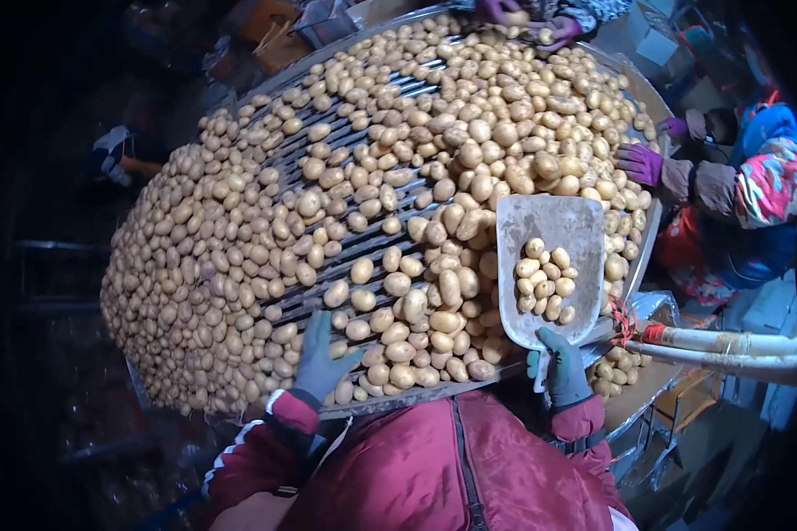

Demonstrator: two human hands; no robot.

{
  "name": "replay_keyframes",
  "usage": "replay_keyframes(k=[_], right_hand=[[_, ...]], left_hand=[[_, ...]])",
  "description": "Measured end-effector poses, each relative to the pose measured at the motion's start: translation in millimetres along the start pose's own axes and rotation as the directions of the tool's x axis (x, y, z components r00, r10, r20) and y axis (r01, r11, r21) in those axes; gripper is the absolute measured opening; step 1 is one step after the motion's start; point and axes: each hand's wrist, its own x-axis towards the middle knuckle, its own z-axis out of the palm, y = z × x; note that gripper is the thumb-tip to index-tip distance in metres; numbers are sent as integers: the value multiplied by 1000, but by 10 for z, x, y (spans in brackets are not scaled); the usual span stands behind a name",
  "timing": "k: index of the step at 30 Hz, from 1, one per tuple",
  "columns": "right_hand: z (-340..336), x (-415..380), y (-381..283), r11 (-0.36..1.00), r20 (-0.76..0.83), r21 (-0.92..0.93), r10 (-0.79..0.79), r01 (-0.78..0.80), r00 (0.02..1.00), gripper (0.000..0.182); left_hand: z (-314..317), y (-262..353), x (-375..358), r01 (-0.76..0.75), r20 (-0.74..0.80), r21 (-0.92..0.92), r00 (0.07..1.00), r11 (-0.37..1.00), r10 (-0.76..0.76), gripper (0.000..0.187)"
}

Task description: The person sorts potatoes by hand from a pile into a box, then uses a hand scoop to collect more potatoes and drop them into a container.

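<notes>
My right hand (565, 367), in a grey-green glove, is wrapped round the handle of a wide, worn white scoop (551, 219). Several small potatoes (542, 281) lie in the scoop's pan, which rests over the heap on the right. My left hand (323, 358), gloved alike, lies with fingers spread at the near edge of the slatted sorting table (360, 241). Its fingertips reach in among the potatoes (397, 352) there. Dark bars show between the potatoes through the middle of the table.
Across the far edge, a co-worker's purple-gloved hands (553, 33) handle potatoes. Another co-worker's purple glove (639, 165) rests at the right edge. White pipes (726, 341) bound with red cord jut out at the lower right, above more potatoes (617, 370). A crate (326, 24) stands beyond the table.
</notes>
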Motion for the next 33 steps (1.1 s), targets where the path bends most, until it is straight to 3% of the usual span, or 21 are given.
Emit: replay_keyframes(k=[1,2,5,8,12,14,16,19,22,23,26,30,33], right_hand=[[13,39,-7,1000,21,-12,-15,15,1000,26],[21,77,-11,999,42,-23,-33,34,999,29],[115,116,-86,998,79,-60,-16,21,997,27],[192,82,-140,994,76,-109,-2,11,997,27],[178,127,-136,994,87,-105,4,5,996,27],[158,118,-130,994,71,-110,3,4,997,28],[138,102,-117,997,22,-69,-16,17,1000,29],[84,45,-132,998,17,-62,-22,23,1000,29],[10,42,-107,998,14,-52,-30,30,999,29],[-18,39,-90,998,13,-53,-24,24,1000,29],[-24,-19,-72,999,5,-44,-24,24,1000,29],[-118,-12,29,999,25,-42,8,-7,1000,30],[-132,-43,109,998,11,-40,50,-50,999,30]], left_hand=[[151,-81,-65,20,63,-4,998,1000,-20,105],[195,122,-117,-40,88,179,996,983,25,105],[310,493,-32,-23,49,299,999,954,8,104],[597,394,113,-161,-5,219,986,962,166,90],[895,671,450,-242,-157,138,952,960,263,90],[1038,853,606,-168,-142,274,967,947,213,85],[1160,901,889,-251,-221,211,929,945,297,80],[1145,1330,1261,-278,-306,233,889,932,341,72],[1222,1366,1756,-382,-383,229,811,896,443,73],[1113,1487,1844,-346,-375,224,832,911,408,72],[1037,1555,2331,-472,-378,225,764,853,523,68],[724,1723,2766,-496,-417,164,749,853,516,58],[535,1729,3074,-398,-316,-70,879,915,358,45]])
